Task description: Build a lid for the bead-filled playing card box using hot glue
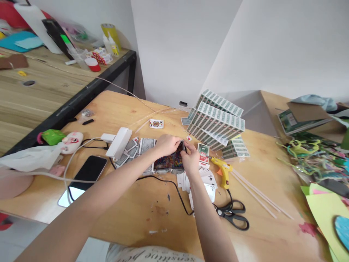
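Both hands meet at the right end of a dark, multicoloured rectangular piece [169,162] edged with grey-patterned playing cards [147,147]. My left hand [168,144] reaches in from the left, its fingers closed at the piece's upper right corner. My right hand [191,156] pinches a small dark upright part there between thumb and fingers. Loose face-up cards [208,177] lie beside and under my right wrist. Just right of that hand are a green card box [203,149] and a red one. A yellow glue gun [225,173] lies further right.
Stacked card boxes [215,122] stand behind the hands. Black scissors [234,214] and glue sticks [259,193] lie at right. A phone [87,174], a white power strip [120,143] and cables are at left. A black cable [174,183] crosses the table in front.
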### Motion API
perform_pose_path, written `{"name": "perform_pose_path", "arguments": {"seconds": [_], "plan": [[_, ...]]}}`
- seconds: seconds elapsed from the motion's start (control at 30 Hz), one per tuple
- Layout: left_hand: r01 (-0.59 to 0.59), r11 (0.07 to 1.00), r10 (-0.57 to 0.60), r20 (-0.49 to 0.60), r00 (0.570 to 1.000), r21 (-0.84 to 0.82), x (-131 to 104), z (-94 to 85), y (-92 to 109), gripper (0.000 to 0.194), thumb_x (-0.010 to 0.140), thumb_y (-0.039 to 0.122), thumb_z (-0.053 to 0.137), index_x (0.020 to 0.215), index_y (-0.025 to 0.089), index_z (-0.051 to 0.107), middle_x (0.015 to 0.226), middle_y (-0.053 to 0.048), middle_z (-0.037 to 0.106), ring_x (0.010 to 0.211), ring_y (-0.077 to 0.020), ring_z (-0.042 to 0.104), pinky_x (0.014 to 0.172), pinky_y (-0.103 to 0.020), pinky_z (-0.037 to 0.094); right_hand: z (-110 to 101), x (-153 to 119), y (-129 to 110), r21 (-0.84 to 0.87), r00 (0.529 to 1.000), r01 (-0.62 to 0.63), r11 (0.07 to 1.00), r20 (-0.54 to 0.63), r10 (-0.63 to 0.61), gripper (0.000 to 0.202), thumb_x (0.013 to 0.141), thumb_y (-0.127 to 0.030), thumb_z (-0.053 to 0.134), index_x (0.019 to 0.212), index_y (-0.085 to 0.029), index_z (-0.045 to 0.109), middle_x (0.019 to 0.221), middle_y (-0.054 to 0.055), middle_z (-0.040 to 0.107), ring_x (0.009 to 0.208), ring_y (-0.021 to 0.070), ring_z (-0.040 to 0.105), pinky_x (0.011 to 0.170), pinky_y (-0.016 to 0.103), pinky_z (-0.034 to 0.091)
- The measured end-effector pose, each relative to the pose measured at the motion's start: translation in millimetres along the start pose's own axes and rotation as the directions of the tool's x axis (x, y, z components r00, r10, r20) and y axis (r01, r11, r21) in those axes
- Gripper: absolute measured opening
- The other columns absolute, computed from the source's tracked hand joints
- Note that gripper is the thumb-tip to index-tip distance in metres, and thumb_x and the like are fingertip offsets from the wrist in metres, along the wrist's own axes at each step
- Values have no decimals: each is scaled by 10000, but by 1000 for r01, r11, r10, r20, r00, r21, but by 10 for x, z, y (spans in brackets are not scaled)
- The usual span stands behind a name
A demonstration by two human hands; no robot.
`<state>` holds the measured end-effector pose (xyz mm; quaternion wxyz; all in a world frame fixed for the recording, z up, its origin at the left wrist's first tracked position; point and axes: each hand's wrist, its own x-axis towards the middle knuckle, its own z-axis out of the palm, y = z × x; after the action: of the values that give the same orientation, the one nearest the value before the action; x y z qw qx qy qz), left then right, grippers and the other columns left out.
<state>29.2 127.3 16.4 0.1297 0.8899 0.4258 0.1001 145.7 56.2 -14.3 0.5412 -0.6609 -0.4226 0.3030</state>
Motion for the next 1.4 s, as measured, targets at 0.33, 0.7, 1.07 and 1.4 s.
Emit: {"name": "perform_pose_path", "arguments": {"seconds": [0.33, 0.7, 1.07, 1.4], "plan": [[4, 1000, -4, 1, 1000, -1, -13, -5, 18, 301, 873, 297, 395, 911, 204, 679, 826, -84, 714, 740, -223, 649, 633, -298, 415, -1, 2, -15, 16, 1000, -21, 1000, 5, 21, 403, 607, -123, 516, 976, -132, 677, 1128, 95, 666, 1088, 225, 591, 1028, 391, 388], [113, 986, -117, -25, 993, -125, 4, -30, 37, 151, 833, 249, 479, 916, 195, 593, 800, -48, 699, 785, -220, 658, 649, -290, 444, -9, -11, -78, -8, 999, -35, 999, 13, 35, 411, 616, -123, 505, 987, -147, 683, 1151, 79, 659, 1117, 218, 578, 1033, 384, 388], [147, 976, -156, -50, 986, -158, 17, -17, 21, 230, 829, 253, 508, 1052, 208, 472, 815, -45, 684, 775, -237, 662, 643, -299, 436, -11, -21, -68, -21, 1000, -18, 1000, 10, 18, 405, 628, -130, 504, 991, -142, 682, 1159, 94, 654, 1124, 221, 576, 1041, 394, 381], [132, 978, -139, -35, 990, -164, 11, -31, 22, 146, 836, 249, 490, 972, 210, 452, 786, -17, 646, 723, -195, 634, 592, -268, 375, -7, -11, -40, 9, 1000, -26, 1000, 6, 26, 387, 626, -127, 512, 970, -166, 684, 1150, 74, 661, 1113, 207, 582, 1043, 398, 381]]}}
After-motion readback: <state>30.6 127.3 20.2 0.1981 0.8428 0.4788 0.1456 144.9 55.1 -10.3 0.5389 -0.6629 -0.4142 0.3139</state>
